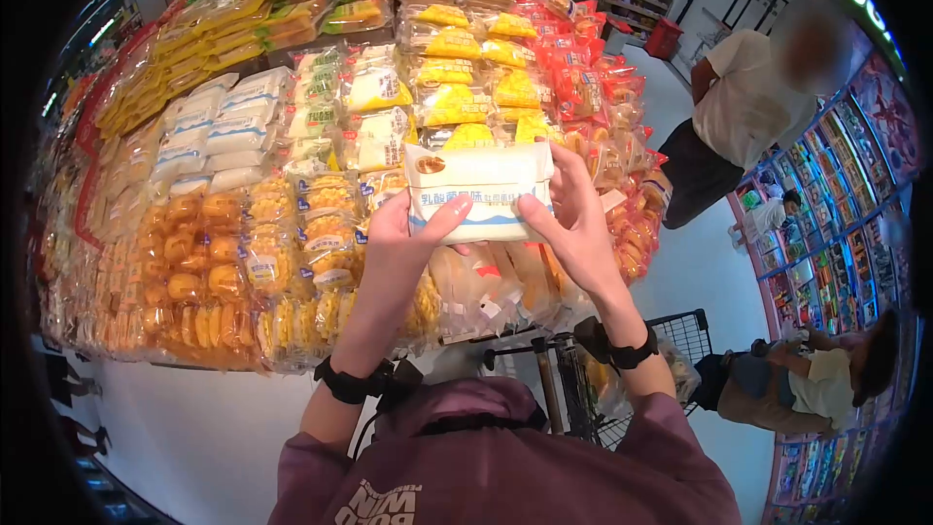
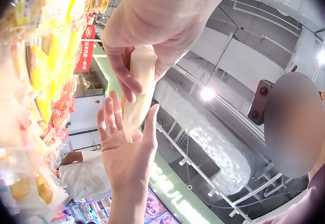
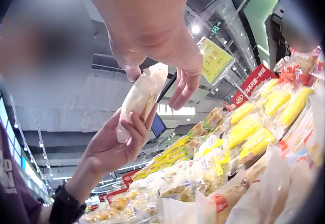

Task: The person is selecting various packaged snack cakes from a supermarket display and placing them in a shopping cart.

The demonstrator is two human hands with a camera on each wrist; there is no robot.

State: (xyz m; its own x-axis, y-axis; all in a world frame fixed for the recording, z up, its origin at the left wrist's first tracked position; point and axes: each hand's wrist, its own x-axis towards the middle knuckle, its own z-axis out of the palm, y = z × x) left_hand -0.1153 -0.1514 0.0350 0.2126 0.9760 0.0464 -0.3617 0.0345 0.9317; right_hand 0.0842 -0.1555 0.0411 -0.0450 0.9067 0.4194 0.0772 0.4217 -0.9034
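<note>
A white packet of bread (image 1: 478,191) with blue and brown print is held up in front of me over a display of baked goods. My left hand (image 1: 413,233) pinches its lower left edge, thumb on the front. My right hand (image 1: 564,214) grips its right end, thumb on the front and fingers behind. The left wrist view shows the packet (image 2: 139,86) edge-on between my left hand (image 2: 127,66) and my right hand (image 2: 127,147). Seen in the right wrist view, the packet (image 3: 139,97) sits between my right hand (image 3: 162,61) and my left hand (image 3: 122,137).
A sloped display (image 1: 292,165) piled with bagged breads and cakes fills the left and centre. A shopping trolley (image 1: 671,340) stands just below my right arm. A person in a white shirt (image 1: 743,97) stands in the aisle at right; another (image 1: 807,384) crouches by blue shelves (image 1: 836,233).
</note>
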